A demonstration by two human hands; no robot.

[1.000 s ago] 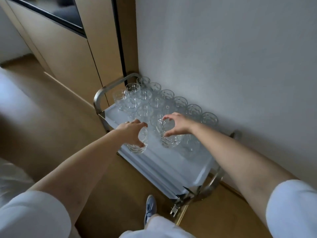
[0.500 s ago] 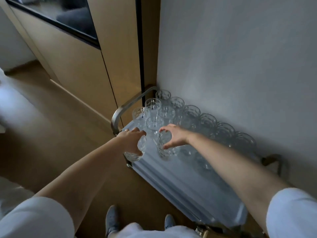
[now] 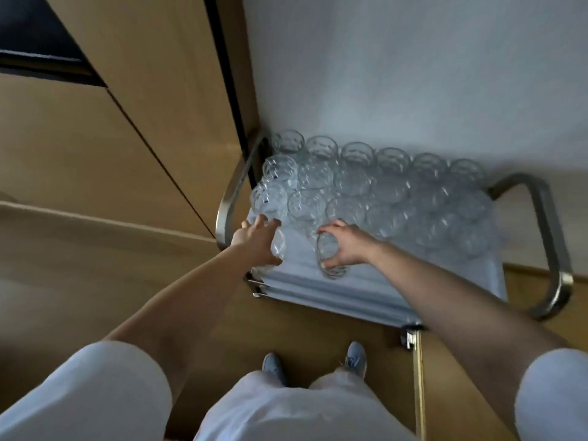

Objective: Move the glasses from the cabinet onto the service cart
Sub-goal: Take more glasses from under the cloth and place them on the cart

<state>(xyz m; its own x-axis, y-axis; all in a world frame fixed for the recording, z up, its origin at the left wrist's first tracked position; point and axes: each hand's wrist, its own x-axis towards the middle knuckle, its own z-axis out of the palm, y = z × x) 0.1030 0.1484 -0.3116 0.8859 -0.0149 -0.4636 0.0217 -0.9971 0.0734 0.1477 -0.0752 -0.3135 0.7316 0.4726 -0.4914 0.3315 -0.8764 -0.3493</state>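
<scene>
Clear glasses crowd cart; left hand, right hand grip two

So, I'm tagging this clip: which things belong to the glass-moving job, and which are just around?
Job: left hand gripping one glass; right hand gripping another glass; parked glasses; service cart.
Just around: wall; wooden panels; floor; shoes.

Single head-worn view, steeply downward, close above the service cart
</scene>
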